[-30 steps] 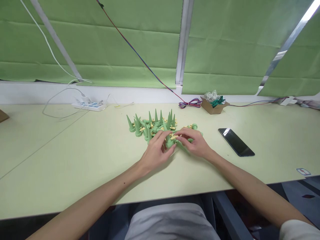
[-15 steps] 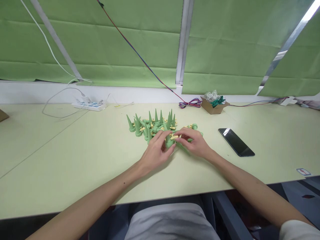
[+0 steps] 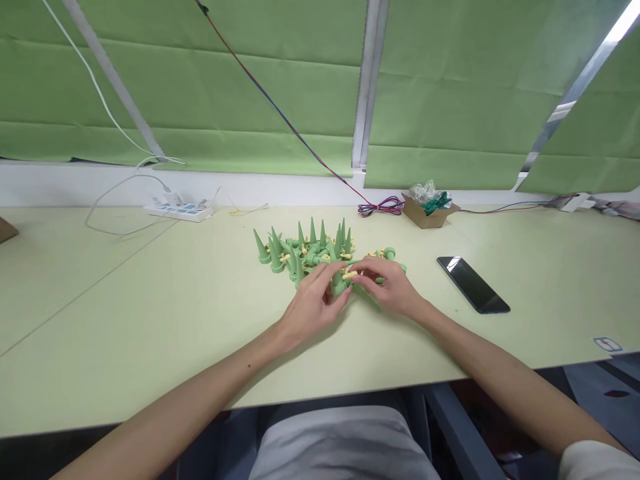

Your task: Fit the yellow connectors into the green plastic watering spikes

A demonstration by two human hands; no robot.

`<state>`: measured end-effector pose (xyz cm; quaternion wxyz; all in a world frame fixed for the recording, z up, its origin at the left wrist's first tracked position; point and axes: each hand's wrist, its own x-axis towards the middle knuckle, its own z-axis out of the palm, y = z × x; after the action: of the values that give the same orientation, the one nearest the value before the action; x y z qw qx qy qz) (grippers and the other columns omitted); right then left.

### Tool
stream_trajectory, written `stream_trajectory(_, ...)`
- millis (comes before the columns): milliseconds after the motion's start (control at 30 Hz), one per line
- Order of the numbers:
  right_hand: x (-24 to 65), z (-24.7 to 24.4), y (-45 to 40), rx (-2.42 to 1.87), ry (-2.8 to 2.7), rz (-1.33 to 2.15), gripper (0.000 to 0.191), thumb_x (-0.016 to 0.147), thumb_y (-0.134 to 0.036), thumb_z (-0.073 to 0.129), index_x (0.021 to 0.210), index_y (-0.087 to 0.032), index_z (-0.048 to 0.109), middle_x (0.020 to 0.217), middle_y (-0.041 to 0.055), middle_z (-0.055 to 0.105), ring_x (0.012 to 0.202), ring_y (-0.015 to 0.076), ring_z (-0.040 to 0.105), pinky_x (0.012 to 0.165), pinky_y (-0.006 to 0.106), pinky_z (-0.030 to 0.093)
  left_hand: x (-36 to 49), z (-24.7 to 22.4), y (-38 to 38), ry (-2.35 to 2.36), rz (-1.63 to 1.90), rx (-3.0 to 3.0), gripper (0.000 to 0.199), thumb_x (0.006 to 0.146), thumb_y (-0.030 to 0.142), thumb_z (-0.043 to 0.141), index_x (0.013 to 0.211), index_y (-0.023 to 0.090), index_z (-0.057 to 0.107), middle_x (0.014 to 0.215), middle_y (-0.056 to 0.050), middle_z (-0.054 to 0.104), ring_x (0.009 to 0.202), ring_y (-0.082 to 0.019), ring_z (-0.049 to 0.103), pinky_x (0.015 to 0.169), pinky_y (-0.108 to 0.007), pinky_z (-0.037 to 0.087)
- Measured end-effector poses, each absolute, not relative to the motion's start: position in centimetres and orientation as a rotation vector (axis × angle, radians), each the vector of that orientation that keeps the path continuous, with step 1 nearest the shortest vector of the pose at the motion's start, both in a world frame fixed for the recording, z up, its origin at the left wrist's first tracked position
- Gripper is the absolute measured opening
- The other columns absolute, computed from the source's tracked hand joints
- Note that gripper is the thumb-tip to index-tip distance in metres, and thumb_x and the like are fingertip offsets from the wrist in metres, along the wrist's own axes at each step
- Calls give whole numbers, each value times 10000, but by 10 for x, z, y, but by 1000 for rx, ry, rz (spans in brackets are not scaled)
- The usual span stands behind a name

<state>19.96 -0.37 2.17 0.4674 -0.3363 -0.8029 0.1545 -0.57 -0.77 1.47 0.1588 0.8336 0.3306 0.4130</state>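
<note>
One unreadable sticker right of phone; pale tabletop; green blinds behind phone; leftward, left hand grips green cone, right hand pinches yellow piece

This looks like an office or small workroom: a long, pale table runs beneath green blinds. A power strip lies far left, bundled wires far centre.

From the person's head, the single view looks forward and down past the shirt, over the surface, left hand and right hand near mid-frame, facing green blinds.
</note>
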Motion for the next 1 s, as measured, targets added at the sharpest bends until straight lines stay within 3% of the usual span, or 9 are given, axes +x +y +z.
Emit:
stream_trajectory(433,199,22,-3,-907,-1996,363,281,989,-383,543,842,-183,675,729,35,663,599,132,526,563,267,409,-6,17,-10,949,1143,2396,350,940,284,590,1281,220,546,1074,-52,621,604,-72,519,570,-215,498)
stream_trajectory(800,200,22,-2,-972,-2032,294,431,1010,-378,482,626,-185,511,552,-33,450,523,105,379,537,260,309,-6,18,-11,934,1121,2402,384,929,273,600,1301,206,535,1054,-53,633,587,-74,527,569,-228,502)
stream_trajectory(1000,199,23,-3,-989,-2034,325,515,1029,-427,427,580,-181,487,519,-24,478,501,103,417,529,257,323,-5,18,-12,908,1116,2426,360,930,267,598,1280,199,546,1006,-45,621,583,-75,529,566,-230,501)
